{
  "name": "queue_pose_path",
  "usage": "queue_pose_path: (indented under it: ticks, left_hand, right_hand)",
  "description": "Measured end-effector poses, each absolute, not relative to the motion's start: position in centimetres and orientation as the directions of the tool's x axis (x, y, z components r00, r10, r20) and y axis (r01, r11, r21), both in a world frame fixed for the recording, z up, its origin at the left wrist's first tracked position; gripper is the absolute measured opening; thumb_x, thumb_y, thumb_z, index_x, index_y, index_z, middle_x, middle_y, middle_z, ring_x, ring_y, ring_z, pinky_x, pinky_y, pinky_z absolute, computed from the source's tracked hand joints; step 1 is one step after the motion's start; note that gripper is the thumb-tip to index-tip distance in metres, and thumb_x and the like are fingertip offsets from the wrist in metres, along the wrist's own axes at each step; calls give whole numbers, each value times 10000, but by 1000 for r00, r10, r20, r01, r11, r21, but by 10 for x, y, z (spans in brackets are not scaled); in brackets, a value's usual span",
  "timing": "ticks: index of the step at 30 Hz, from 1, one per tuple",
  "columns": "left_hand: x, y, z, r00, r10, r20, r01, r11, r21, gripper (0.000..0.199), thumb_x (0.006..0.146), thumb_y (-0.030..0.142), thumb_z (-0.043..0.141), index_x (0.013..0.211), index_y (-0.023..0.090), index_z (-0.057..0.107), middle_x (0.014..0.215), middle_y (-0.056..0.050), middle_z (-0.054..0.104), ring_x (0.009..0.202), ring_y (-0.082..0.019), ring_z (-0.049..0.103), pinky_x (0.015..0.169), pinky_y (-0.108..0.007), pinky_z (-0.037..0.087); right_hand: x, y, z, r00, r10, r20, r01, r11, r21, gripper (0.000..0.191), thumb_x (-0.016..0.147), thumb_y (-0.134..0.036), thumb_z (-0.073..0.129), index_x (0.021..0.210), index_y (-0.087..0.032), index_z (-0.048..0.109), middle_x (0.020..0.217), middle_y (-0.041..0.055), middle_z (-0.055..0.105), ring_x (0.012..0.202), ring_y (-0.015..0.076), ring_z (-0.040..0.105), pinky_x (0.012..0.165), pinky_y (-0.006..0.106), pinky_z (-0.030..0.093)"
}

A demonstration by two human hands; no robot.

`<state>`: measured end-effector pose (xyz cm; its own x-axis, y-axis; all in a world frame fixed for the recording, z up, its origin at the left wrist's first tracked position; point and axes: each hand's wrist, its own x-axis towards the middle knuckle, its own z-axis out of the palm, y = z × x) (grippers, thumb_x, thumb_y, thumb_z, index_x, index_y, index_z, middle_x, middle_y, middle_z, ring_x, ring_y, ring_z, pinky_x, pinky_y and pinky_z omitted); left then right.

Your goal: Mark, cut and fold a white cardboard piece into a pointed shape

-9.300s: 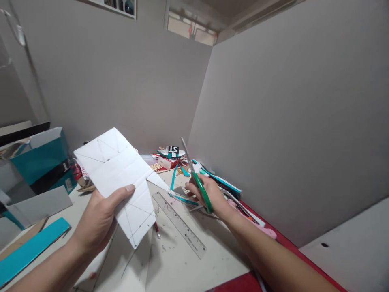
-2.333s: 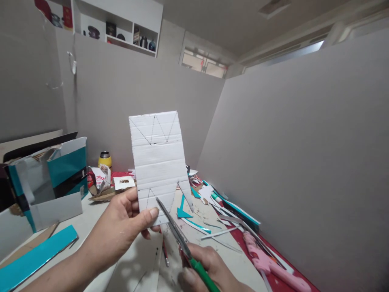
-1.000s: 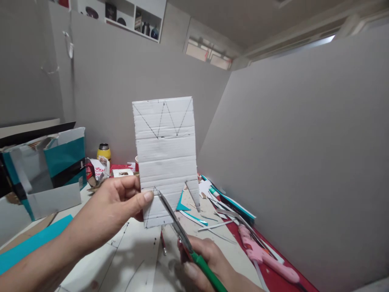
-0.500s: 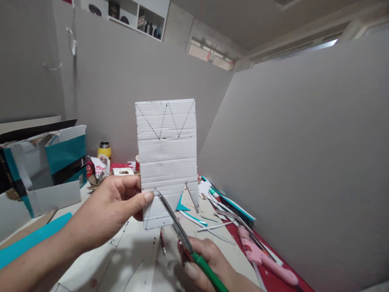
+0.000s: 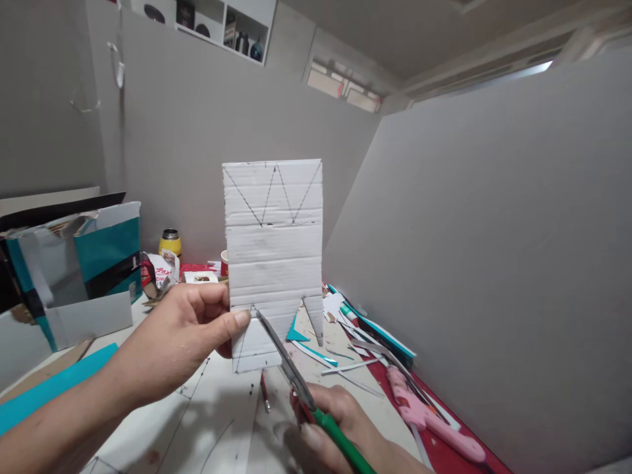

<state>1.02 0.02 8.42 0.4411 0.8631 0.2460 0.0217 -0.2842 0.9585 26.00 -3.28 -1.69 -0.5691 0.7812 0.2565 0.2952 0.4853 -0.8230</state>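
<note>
Pinching the card (image 5: 274, 260) by its lower left edge, our left hand (image 5: 192, 332) holds it upright above the table (image 5: 360, 405); our right hand (image 5: 358, 424) grips scissors (image 5: 300, 388), blades at its lower part.

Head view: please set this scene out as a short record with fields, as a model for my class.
Left hand: pinches the white card near its lower left edge
Card position: upright
Card markings: dark zigzag line across the top
Card cut-out: gap in the lower edge, towards the right
Right hand: grips the green-handled scissors
Scissor blades: across the card's lower part, tip near a drawn line
Below card in view: red pencil
Right side: pink glue gun
Back left: yellow bottle
</note>
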Motion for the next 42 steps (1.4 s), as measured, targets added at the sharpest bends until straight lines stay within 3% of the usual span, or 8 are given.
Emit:
queue_pose_path:
  ticks: [13, 22, 42]
  left_hand:
    - [10, -1, 84, 436, 872, 222, 2, -247, 969, 279, 830, 365, 675, 631, 185, 597, 597, 41, 551, 577, -100, 500, 557, -201, 433]
    - [13, -2, 82, 476, 857, 196, -27, -208, 978, 263, 845, 342, 654, 646, 178, 599, 608, 36, 565, 574, -98, 508, 557, -205, 441]
    - [14, -2, 83, 493, 852, 177, -55, -172, 984, 253, 829, 349, 683, 654, 174, 626, 611, 32, 584, 570, -94, 519, 555, -200, 456]
  right_hand:
    - [259, -32, -20, -575, 754, 318, 267, 540, -798, 326, 908, -472, 465, 729, -211, 387, 598, -55, 284, 513, 101, 278, 458, 238, 242]
    - [253, -35, -10, -562, 780, 274, 281, 493, -824, 357, 869, -530, 495, 756, -198, 432, 639, -36, 331, 566, 119, 313, 520, 250, 296]
    - [254, -34, -19, -551, 770, 321, 274, 530, -803, 386, 899, -535, 457, 703, -215, 364, 588, -54, 279, 513, 101, 273, 451, 235, 247]
